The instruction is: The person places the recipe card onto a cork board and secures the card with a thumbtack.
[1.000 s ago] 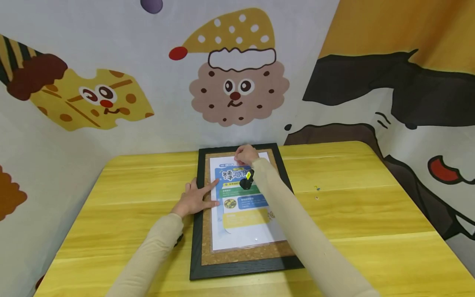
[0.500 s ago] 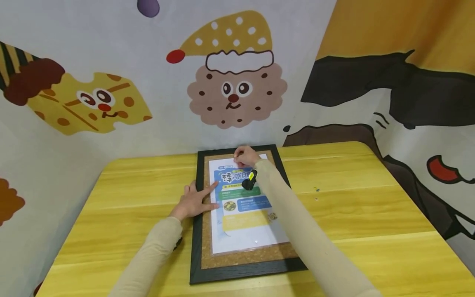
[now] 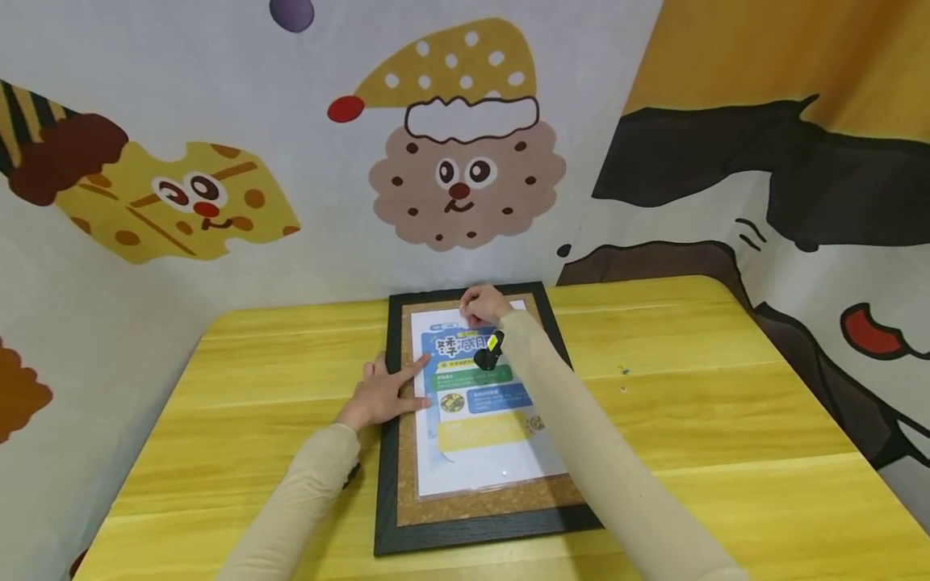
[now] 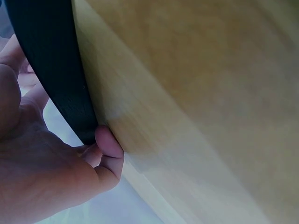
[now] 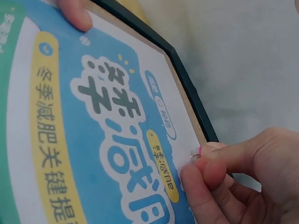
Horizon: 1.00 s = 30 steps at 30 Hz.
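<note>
A printed poster with blue, green and yellow blocks lies on a cork board in a black frame. My left hand spans the frame's left side, thumb and index finger stretched onto the poster. In the left wrist view a finger bends against the frame's outer edge. Near the poster's top edge, my right hand pinches a small pin with a pink head; its metal needle shows at the fingertips. Whether the needle touches the poster, I cannot tell.
The board lies on a yellow wood-grain table, its far end close to a cartoon-printed wall cloth. To its right lie tiny yellow and blue bits and a small pale piece. A small white dot sits near the poster's bottom.
Both hands keep nearly the same places on the board. The head view has tilted slightly; nothing else has visibly moved.
</note>
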### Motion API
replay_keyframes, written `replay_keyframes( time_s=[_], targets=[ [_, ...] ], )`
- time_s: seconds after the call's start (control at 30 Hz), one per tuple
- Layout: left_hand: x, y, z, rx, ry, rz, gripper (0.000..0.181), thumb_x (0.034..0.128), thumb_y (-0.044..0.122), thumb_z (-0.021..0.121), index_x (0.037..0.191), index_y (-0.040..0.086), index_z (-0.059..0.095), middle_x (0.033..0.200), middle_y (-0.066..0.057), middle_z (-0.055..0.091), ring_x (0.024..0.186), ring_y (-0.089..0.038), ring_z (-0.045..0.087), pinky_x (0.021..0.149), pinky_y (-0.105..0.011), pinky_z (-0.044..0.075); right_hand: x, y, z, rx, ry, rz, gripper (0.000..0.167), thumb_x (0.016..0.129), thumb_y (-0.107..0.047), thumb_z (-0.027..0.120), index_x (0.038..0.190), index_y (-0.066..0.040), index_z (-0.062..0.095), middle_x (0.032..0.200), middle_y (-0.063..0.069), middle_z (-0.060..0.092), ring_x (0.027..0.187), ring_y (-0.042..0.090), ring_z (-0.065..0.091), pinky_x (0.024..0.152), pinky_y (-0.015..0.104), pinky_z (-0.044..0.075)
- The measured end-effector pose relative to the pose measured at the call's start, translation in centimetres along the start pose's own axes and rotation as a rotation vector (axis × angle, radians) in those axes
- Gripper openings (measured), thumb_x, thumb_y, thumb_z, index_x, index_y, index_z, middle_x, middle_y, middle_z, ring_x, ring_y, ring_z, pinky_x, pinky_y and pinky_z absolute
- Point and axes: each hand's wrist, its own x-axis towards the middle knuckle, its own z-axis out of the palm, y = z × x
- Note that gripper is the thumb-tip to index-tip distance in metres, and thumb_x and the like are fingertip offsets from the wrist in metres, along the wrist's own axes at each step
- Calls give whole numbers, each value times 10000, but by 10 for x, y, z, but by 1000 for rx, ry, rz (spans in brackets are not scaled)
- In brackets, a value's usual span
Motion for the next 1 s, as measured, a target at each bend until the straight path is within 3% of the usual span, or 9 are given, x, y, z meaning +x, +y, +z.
replay_keyframes(
  time_s=[0.13,0.67,1.0],
  targets=[
    [-1,0,-2,-2,2,-4,783,880,526,645,1530,261,298,1497,-381,35,1153,-423,248,869,-535,362,0,-3,0,-61,5,-10,64,863,30,640,866,-33,640,682,79,573,577,153,518,530,258,438],
    [0,2,-2,-19,-3,-7,788,873,521,658,1529,276,298,1500,-378,33,1155,-413,243,869,-536,358,0,-4,-2,-106,-4,14,89,873,25,642,813,-19,593,728,107,604,604,184,546,552,283,460],
    [0,0,-1,-18,-13,-27,791,876,518,656,1531,272,288,1508,-362,18,1161,-407,235,878,-526,358,5,0,2,-189,-4,-23,96,883,18,642,811,-34,604,715,88,595,610,170,543,560,268,464]
  ],
)
